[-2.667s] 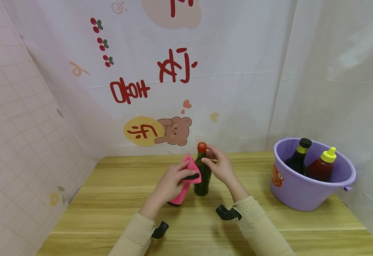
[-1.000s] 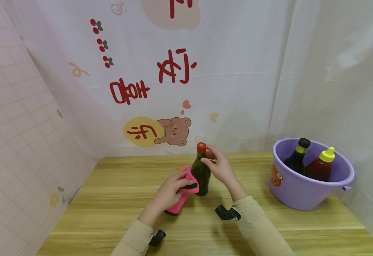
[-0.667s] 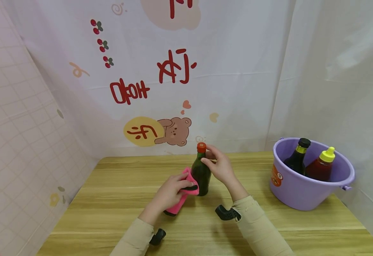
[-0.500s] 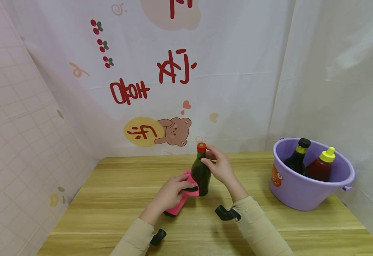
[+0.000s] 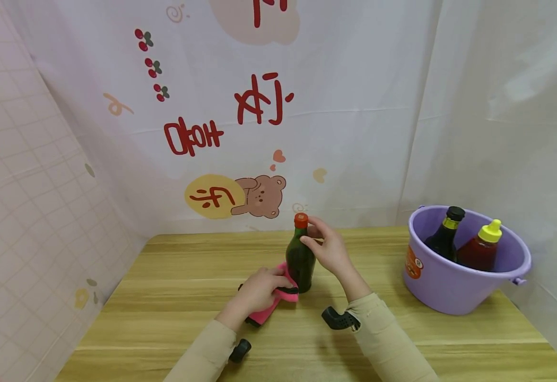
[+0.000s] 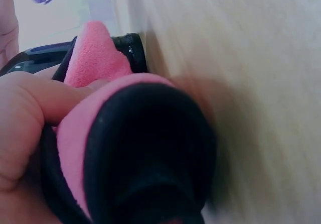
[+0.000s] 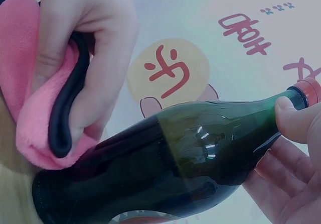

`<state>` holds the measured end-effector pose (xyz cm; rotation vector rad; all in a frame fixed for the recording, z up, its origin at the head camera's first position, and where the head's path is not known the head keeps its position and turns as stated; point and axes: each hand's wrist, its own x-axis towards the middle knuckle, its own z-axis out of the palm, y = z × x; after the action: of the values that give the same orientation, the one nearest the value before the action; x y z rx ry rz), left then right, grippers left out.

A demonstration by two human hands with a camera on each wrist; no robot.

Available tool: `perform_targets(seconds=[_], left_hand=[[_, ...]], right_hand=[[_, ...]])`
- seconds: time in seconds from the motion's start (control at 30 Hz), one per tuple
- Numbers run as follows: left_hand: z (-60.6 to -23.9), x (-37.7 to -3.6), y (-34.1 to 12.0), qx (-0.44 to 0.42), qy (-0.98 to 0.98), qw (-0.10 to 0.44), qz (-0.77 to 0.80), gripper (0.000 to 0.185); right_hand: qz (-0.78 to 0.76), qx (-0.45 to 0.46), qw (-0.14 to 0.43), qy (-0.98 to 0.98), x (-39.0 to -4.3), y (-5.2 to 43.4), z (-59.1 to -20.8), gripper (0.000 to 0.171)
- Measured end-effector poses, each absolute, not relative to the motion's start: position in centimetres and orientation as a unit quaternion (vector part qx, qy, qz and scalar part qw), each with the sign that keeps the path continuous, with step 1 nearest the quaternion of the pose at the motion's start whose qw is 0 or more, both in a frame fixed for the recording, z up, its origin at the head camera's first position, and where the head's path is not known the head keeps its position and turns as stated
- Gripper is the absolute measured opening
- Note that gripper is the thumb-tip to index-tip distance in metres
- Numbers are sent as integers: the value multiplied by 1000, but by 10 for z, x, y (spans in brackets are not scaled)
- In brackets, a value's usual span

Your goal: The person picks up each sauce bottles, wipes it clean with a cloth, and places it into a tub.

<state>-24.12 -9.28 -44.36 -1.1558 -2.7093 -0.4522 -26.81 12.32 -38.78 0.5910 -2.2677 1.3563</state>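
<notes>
A dark green glass bottle [image 5: 301, 260] with a red cap stands upright on the table. My right hand [image 5: 328, 248] grips its neck just under the cap, thumb on the near side, as the right wrist view shows of the bottle [image 7: 165, 158]. My left hand [image 5: 258, 291] pinches a folded pink cloth [image 5: 270, 309] with black edging. In the right wrist view the cloth [image 7: 45, 128] touches the bottle's side close to its base. The left wrist view shows the cloth [image 6: 95, 58] in front of the bottle's base, covering part of it.
At the right of the wooden table [image 5: 188, 265] stands a purple bucket [image 5: 443, 292]. Inside it are a dark bottle [image 5: 443, 239] with a black cap and a red-brown squeeze bottle [image 5: 479, 252] with a yellow top. A printed white curtain [image 5: 355, 132] hangs behind.
My left hand has moved the pink cloth down along the bottle, from its upper side to near the base. My right hand has stayed on the neck.
</notes>
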Motion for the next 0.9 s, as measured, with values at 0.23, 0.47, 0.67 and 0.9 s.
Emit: perform_targets(seconds=[0.23,0.47,0.67,0.9], left_hand=[[-443,-246,-87,-394,-908,59,-127,35],[-441,-247,-84,-381,-917,40,-113,38],[-440,-248,-84,-369,-922,25,-117,39],[-439,-245,-91,-374,-914,35,-153,40]], right_hand=[[496,211,214,-814,-267,123,-387,46],[495,207,210,-817,-268,124,-386,46],[484,212,208,-823,-269,125,-386,46],[497,217,172,-823,-268,127,-381,46]])
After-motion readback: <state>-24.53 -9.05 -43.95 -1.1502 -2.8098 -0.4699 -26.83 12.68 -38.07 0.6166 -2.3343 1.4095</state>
